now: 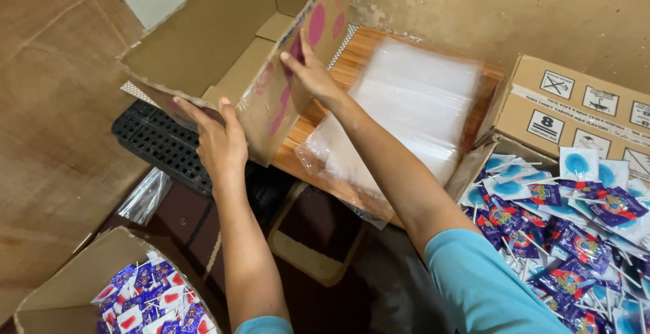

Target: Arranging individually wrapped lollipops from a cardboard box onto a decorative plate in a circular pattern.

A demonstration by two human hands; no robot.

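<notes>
Brown floor point(47, 138) and wall all round, pretty cluttered spot. Both hands are on an empty cardboard box point(230, 50) tipped on its side. Left hand point(220, 144) grips the lower flap edge, fingers point(193, 114) curled over it. Right hand point(311, 70) presses flat on the box's outer side, fingers spread, not really clamping. Just below the left fingers sits a black crate point(159, 148). Right of the right fingers lies a stack of clear bags point(406, 114) on a wooden board point(352, 60). Further right, a carton of blue-wrapped lollipops point(575, 239); another lollipop carton point(145, 300) sits below the left arm.
</notes>
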